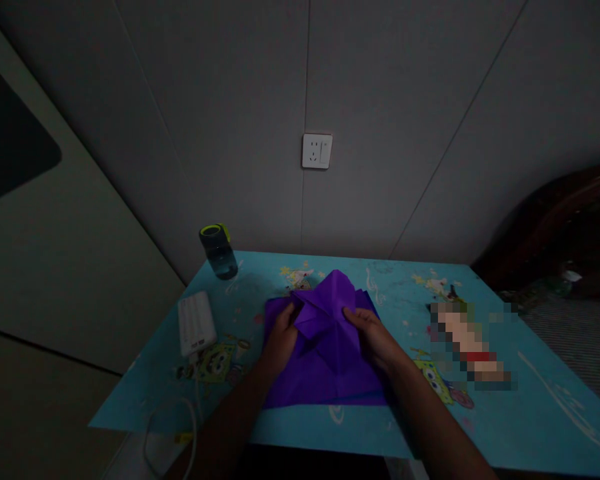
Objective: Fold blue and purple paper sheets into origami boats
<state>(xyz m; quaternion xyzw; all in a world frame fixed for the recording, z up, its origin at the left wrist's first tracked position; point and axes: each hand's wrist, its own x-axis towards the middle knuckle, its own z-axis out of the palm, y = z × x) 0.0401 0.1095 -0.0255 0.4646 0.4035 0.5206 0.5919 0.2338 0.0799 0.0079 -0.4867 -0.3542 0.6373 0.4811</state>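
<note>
Two raised folds at mid-frame are where my left hand (280,340) and right hand (375,337) pinch the purple paper (325,360), fingers clamped; it seems light, limp, easily creased.

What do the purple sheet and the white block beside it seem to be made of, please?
The purple sheet looks like matte paper: it holds sharp creases and folds. The white block looks like smooth hard plastic, judging by its moulded ridges, though the dim light leaves that open.
</note>
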